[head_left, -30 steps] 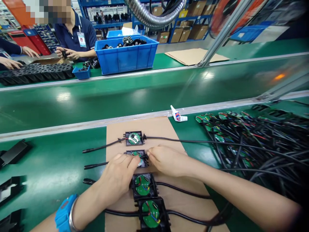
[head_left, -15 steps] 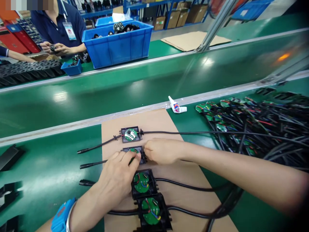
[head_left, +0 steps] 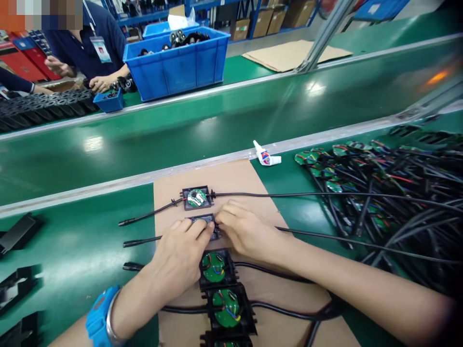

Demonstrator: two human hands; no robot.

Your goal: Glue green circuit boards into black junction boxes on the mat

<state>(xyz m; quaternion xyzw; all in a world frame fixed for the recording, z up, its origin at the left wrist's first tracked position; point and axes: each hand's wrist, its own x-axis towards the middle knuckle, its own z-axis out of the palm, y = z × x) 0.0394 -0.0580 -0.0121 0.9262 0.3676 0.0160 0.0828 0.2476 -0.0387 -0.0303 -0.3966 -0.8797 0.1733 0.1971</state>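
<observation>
My left hand (head_left: pixel 183 248) lies over a small black plastic housing (head_left: pixel 216 234), thumb and fingers closed on it and covering most of the round green board inside. At the housing's right end the fingers of my right hand (head_left: pixel 246 229) are pinched at the spot where a black cable (head_left: pixel 318 234) enters; the fingertips partly hide the grip. Just beyond sits another housing with a round board (head_left: pixel 197 198) and cables out of both ends. Nearer to me, a black housing (head_left: pixel 217 272) with red, blue and yellow wires touches a further one (head_left: pixel 231 308).
Brown cardboard (head_left: pixel 202 176) lies under the housings. A pile of wired boards and cables (head_left: pixel 379 183) covers the right side. A white glue tube (head_left: pixel 266 156) rests by the rail. Black covers (head_left: pixel 20 233) lie at left. Across the belt, a person (head_left: pixel 104 53) works beside a blue bin (head_left: pixel 177 67).
My right hand has shifted from a curled fist to a pinch with more extended fingers at the housing's end. My left hand stays on the housing. The person opposite has moved their hands apart.
</observation>
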